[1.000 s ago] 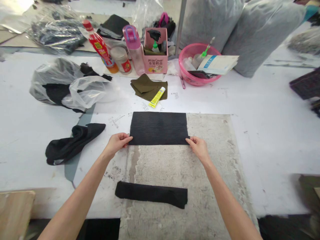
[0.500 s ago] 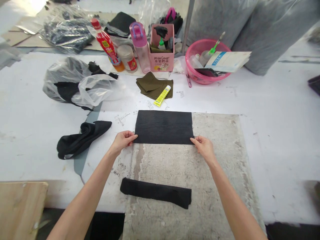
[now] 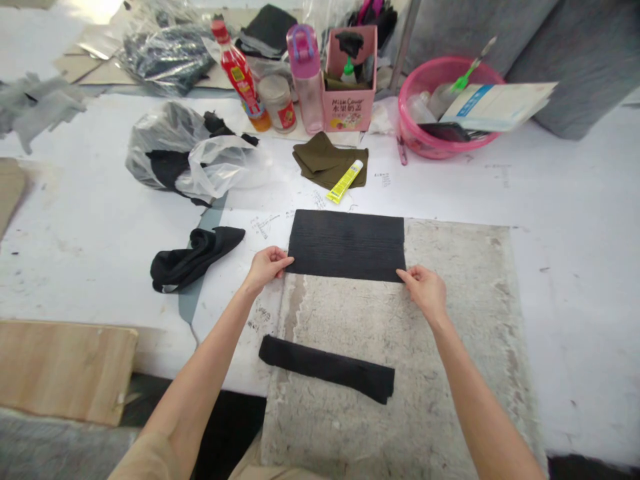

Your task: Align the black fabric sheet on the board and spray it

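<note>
A black rectangular piece of fabric [image 3: 347,244] lies flat at the far end of a worn grey board [image 3: 350,313]. My left hand [image 3: 269,268] pinches its near left corner between thumb and fingers. At the near right corner, my right hand [image 3: 425,288] grips the same fabric with thumb and fingertips. Closer to me on the board rests a folded black fabric strip [image 3: 327,369], touched by neither hand. A crumpled black cloth [image 3: 195,259] lies to the left of my left hand.
Beyond the fabric are olive fabric pieces [image 3: 325,160] with a yellow tube [image 3: 345,181] on them. A red-capped bottle [image 3: 241,80], a jar [image 3: 277,103], a pink water bottle [image 3: 306,87], a pink box [image 3: 349,110] and a pink basin [image 3: 425,143] stand behind. Plastic bags [image 3: 170,143] lie left.
The view has shifted, so the table's things appear further right and slightly higher. Both hands keep hold of the black fabric's near corners, and the fabric stays in place on the board.
</note>
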`<state>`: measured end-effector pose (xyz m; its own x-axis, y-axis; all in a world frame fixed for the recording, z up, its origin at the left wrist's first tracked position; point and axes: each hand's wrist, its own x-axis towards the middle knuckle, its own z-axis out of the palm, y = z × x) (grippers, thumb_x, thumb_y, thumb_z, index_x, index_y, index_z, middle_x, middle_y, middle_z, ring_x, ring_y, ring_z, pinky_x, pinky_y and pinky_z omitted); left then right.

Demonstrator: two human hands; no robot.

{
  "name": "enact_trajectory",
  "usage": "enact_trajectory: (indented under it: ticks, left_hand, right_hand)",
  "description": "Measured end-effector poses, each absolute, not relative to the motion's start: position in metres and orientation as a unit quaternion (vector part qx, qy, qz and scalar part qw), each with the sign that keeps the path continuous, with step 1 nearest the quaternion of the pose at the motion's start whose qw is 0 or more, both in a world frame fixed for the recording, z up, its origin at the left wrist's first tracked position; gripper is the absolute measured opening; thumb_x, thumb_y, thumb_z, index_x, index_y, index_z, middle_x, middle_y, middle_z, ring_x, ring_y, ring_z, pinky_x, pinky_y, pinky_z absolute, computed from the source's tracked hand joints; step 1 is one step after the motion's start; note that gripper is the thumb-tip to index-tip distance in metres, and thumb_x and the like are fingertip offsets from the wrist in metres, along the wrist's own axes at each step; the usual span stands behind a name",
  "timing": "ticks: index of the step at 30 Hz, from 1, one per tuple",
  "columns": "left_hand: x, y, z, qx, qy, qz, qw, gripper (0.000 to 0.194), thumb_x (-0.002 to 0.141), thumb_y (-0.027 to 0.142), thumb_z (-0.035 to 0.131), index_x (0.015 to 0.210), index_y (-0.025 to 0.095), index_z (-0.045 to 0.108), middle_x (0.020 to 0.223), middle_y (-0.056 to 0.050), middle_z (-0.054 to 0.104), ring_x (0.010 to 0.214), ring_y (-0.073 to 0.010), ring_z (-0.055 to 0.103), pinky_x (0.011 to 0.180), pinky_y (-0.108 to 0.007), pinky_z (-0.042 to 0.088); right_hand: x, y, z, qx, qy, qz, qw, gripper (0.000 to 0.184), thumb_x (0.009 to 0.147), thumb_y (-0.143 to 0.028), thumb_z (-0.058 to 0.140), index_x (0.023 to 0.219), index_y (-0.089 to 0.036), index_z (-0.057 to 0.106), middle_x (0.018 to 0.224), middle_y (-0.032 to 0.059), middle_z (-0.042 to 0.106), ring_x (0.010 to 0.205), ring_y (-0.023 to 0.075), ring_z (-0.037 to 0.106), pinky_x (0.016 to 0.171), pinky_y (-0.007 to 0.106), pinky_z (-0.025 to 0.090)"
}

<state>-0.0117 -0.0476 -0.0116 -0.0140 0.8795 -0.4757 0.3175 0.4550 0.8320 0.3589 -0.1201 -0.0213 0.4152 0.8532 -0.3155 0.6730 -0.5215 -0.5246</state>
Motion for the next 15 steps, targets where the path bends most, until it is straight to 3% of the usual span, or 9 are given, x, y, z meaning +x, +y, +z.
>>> enact_trajectory:
  ticks: [8,12,15]
  left_hand:
    - [-0.019,-0.069,-0.012,0.458,0.667,0.342,0.477,0.021,0.072,0.028,0.069,0.083,0.016,0.056,0.061,0.003,0.057,0.045,-0.0083,0.051,0.042,-0.019,0.035]
    - [-0.045,-0.118,0.006,0.585,0.606,0.227,0.489,0.019,0.077,0.033,0.07,0.079,0.015,0.063,0.071,-0.001,0.062,0.063,-0.012,0.057,0.058,-0.022,0.043]
    - [-0.063,-0.16,0.02,0.672,0.547,0.1,0.489,0.021,0.077,0.037,0.073,0.081,0.018,0.065,0.077,-0.001,0.061,0.067,-0.0133,0.055,0.06,-0.024,0.043]
  right_hand:
    - [0.341,-0.146,-0.017,-0.8,-0.524,0.172,0.237,0.034,0.087,-0.042,0.05,0.11,-0.018,0.054,0.062,-0.0017,0.059,0.061,0.0189,0.056,0.063,0.031,0.038]
    - [0.33,-0.182,-0.01,-0.757,-0.569,0.142,0.287,0.026,0.09,-0.036,0.048,0.107,-0.018,0.056,0.087,0.0046,0.064,0.072,0.0174,0.058,0.07,0.032,0.044]
    - [0.305,-0.211,0.001,-0.718,-0.63,0.147,0.257,0.02,0.093,-0.036,0.049,0.095,-0.019,0.06,0.09,0.006,0.063,0.079,0.0184,0.058,0.073,0.032,0.045]
